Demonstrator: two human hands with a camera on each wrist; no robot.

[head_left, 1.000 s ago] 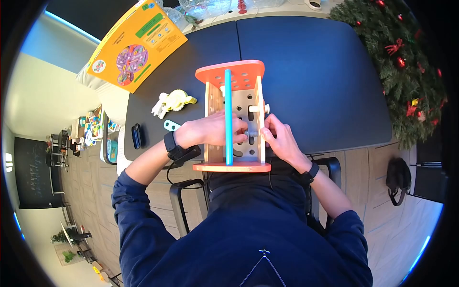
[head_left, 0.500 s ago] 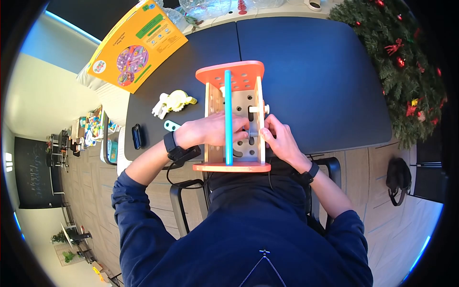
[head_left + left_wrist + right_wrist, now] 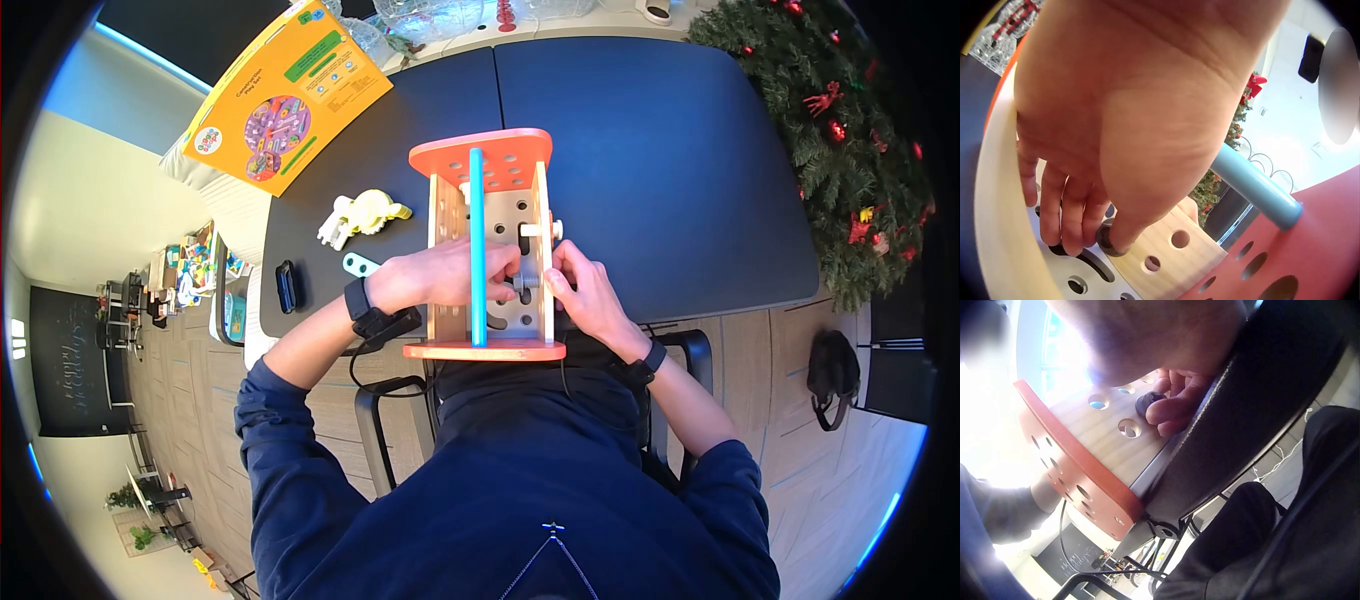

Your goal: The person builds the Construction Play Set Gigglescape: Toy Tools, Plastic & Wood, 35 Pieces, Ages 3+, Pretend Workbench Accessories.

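I see left hand [image 3: 440,270] pinching grey nut [image 3: 1105,237] inside wooden panel [image 3: 1116,447], right hand [image 3: 588,292] pinching grey bolt head [image 3: 1149,405] outside

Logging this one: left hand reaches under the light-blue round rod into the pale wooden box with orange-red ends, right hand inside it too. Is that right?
Not quite: the head view shows the right hand outside the box, at its right side wall. The left hand does reach under the rod into the box.
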